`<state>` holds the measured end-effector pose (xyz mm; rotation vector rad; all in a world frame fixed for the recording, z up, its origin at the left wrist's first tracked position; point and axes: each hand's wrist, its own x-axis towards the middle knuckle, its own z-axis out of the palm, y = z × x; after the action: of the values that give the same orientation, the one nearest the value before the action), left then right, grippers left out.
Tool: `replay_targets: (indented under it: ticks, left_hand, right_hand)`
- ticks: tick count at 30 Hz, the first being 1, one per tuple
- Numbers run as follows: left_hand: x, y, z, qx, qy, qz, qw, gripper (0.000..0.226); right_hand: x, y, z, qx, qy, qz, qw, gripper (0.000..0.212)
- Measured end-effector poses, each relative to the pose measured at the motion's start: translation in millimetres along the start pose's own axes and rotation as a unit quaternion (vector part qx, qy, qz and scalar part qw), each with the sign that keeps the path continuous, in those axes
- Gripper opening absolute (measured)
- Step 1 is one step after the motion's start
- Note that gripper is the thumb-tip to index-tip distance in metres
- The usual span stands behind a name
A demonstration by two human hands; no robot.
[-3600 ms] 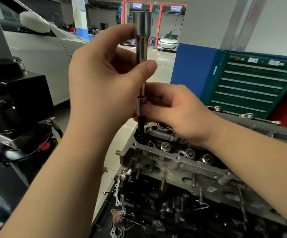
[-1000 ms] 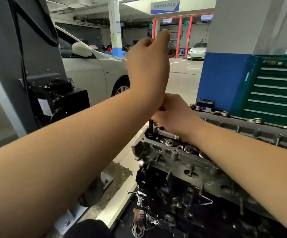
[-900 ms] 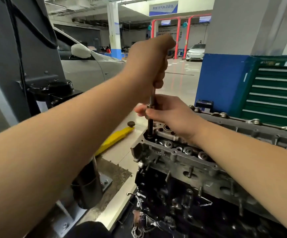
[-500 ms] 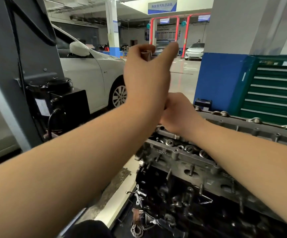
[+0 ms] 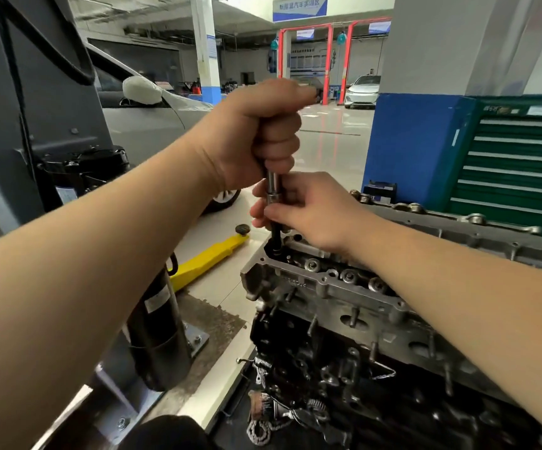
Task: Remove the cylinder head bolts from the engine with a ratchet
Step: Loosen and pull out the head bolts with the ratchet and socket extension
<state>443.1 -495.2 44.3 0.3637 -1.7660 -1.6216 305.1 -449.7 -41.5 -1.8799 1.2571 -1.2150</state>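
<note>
The grey cylinder head [image 5: 334, 287] tops the dark engine block [image 5: 344, 368] at the lower right. A steel socket extension [image 5: 272, 190] stands upright over the head's far left corner, its dark lower end sunk in a bolt hole [image 5: 275, 251]. My left hand [image 5: 256, 138] grips the upper part of the tool in a fist, hiding its top. My right hand [image 5: 308, 212] pinches the shaft lower down, just above the head. The bolt itself is hidden in the hole.
A grey lift column [image 5: 29, 102] with a black motor [image 5: 156, 326] stands at the left, and a yellow lift arm [image 5: 211, 254] lies on the floor. Behind are a white car [image 5: 146, 121] and, at the right, a green tool cabinet [image 5: 519, 164].
My left hand has turned on the tool and now wraps it in a full fist, whereas half a second ago its fingers were spread at the top. My right hand stays on the shaft.
</note>
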Motion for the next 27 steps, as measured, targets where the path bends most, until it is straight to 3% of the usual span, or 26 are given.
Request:
replay_targets:
  ticks: [2,4,6,7,9,10,11,13,15,16,17,18,20,21,23,25,27]
  left_hand:
    - [-1.1,-1.5,7.2,0.045,0.099,0.007,0.994,0.035]
    - [-6.8,-5.2,22.7,0.096,0.268,0.038,0.958,0.03]
    - [-13.3,-16.9,39.8,0.09,0.392,0.098,0.91,0.042]
    - [-17.4,-23.5,50.2,0.087,0.411,0.126,0.899,0.045]
    - [-22.2,-33.3,71.2,0.095,0.399,0.154,0.899,0.056]
    - [-20.2,-35.5,77.4,0.103,0.395,0.157,0.9,0.058]
    - [-16.6,-34.7,79.6,0.114,0.403,0.155,0.895,0.054]
    - [-7.5,-25.5,74.0,0.134,0.422,0.141,0.885,0.039]
    - [1.4,-16.0,59.2,0.143,0.413,0.101,0.894,0.038]
    - [5.3,-11.8,49.1,0.127,0.377,0.071,0.915,0.037]
    - [6.7,-7.9,38.7,0.1,0.308,0.037,0.945,0.039]
    - [5.0,-5.0,28.1,0.072,0.21,0.005,0.975,0.046]
    - [0.1,-2.7,1.2,0.026,0.035,-0.016,0.999,0.052]
    - [-3.7,-1.7,-7.5,0.008,-0.008,-0.011,1.0,0.049]
    - [-4.2,-1.5,-13.8,-0.007,0.017,-0.01,1.0,0.048]
    - [-6.2,-4.6,0.2,0.007,0.145,0.009,0.989,0.038]
    - [-10.4,-9.6,20.2,0.026,0.302,0.074,0.95,0.026]
  right_hand:
    - [2.7,-4.7,1.0,-0.019,0.025,0.004,0.999,0.018]
    - [5.3,-4.1,2.5,-0.128,0.054,-0.008,0.99,0.009]
    - [2.5,-9.4,7.5,-0.271,0.109,-0.033,0.956,0.021]
    - [-1.2,-11.6,10.1,-0.308,0.126,-0.064,0.941,0.03]
    - [-4.0,-10.8,12.7,-0.387,0.135,-0.18,0.894,0.016]
    - [-3.2,-8.5,14.5,-0.378,0.122,-0.185,0.899,0.006]
    - [-0.6,-4.9,12.9,-0.358,0.112,-0.176,0.91,0.016]
    - [2.4,-6.5,11.2,-0.3,0.065,-0.053,0.95,0.039]
    - [2.7,-5.3,3.1,-0.259,0.071,-0.03,0.963,0.032]
    - [-0.5,-4.6,0.2,-0.165,0.045,-0.026,0.985,0.023]
    - [-4.7,-5.3,-2.2,-0.074,0.019,-0.016,0.997,0.013]
    - [-5.8,-2.4,-3.7,-0.015,-0.005,-0.009,1.0,0.015]
    - [-5.1,3.9,-3.3,-0.005,-0.036,-0.001,0.999,0.023]
    - [-3.3,5.1,-0.4,-0.032,-0.038,0.002,0.999,0.022]
    - [1.8,3.7,3.0,-0.063,-0.019,0.013,0.998,0.019]
    - [3.2,0.1,4.3,-0.076,0.004,0.026,0.997,0.018]
    - [2.7,-0.6,5.0,-0.158,0.028,0.014,0.987,0.009]
